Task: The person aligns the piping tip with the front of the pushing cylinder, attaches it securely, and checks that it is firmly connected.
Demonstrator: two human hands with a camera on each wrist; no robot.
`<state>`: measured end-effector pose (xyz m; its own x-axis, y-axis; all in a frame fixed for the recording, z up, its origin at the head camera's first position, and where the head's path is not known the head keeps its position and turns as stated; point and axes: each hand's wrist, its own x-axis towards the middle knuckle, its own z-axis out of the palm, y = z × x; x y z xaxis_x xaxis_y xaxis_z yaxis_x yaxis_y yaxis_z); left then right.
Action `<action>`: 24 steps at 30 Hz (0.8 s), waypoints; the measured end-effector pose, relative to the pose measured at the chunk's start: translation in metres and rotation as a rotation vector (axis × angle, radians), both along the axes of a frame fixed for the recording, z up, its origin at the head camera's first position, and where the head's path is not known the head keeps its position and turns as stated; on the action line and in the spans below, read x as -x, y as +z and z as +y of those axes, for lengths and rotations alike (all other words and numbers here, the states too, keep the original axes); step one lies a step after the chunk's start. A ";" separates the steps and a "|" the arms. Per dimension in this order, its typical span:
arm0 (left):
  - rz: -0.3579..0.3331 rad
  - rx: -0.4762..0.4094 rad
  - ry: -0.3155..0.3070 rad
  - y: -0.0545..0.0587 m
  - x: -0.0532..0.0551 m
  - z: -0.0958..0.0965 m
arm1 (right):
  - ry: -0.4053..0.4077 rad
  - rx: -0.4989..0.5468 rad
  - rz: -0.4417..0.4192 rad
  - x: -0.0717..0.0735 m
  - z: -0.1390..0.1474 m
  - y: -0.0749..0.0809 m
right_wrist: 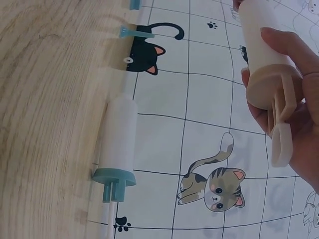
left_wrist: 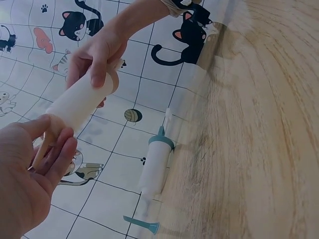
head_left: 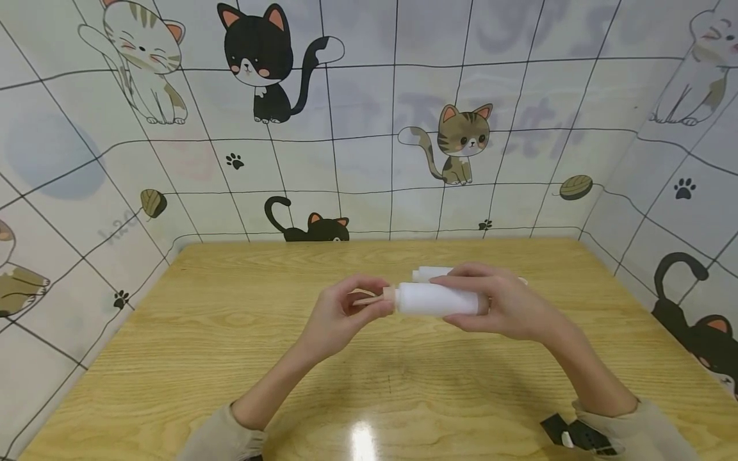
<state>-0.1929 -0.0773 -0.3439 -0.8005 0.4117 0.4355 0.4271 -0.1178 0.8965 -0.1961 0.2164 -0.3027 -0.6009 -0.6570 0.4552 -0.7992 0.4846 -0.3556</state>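
A white syringe-like tube [head_left: 436,299] with beige end fittings is held level above the table. My left hand [head_left: 346,314] pinches the beige nozzle [head_left: 389,296] at its left end, fingers and thumb on either side. Around the other end, by the beige collar [right_wrist: 271,84], my right hand [head_left: 501,304] grips the tube. From that collar juts a pale handle [right_wrist: 282,144], seen in the right wrist view. Behind the held tube lies a second white tube [left_wrist: 156,167] with a teal collar [left_wrist: 162,142], partly hidden by the right hand in the head view.
A small teal nozzle-shaped piece [left_wrist: 142,224] lies near the second tube, and part of another teal piece [right_wrist: 134,5] shows at the right wrist view's top edge. The wooden table [head_left: 230,358] meets a cat-patterned backdrop [head_left: 363,160] at its back and sides.
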 end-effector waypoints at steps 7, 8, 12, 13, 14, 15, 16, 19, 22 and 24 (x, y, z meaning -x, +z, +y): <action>-0.017 0.005 -0.011 0.000 -0.001 0.000 | 0.019 0.000 0.046 0.000 0.000 0.000; -0.009 0.010 -0.004 0.000 -0.001 0.000 | 0.021 0.002 0.042 0.001 -0.001 0.000; 0.045 0.013 0.022 -0.001 -0.001 0.000 | 0.027 0.014 0.025 0.001 -0.001 -0.001; 0.065 0.013 0.027 -0.001 0.000 0.000 | 0.027 0.017 0.022 0.001 -0.001 -0.002; 0.083 0.010 0.029 -0.001 0.000 0.000 | 0.027 0.019 0.020 0.001 -0.001 -0.002; 0.099 0.005 0.028 -0.002 0.000 0.000 | 0.027 0.023 0.016 0.001 -0.001 -0.002; 0.114 0.000 0.026 -0.002 0.000 0.000 | 0.026 0.026 0.013 0.001 -0.001 -0.002; 0.135 -0.010 0.017 -0.004 0.001 0.000 | 0.029 0.035 -0.003 0.001 -0.001 -0.002; 0.142 -0.017 0.009 -0.004 0.001 0.000 | 0.030 0.040 -0.009 0.001 -0.001 -0.003; 0.144 -0.018 0.009 -0.003 0.001 -0.001 | 0.024 0.040 -0.006 0.001 0.000 -0.003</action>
<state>-0.1939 -0.0781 -0.3469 -0.7329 0.3957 0.5534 0.5525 -0.1286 0.8236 -0.1969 0.2161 -0.3055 -0.5880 -0.6527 0.4778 -0.8082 0.4505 -0.3793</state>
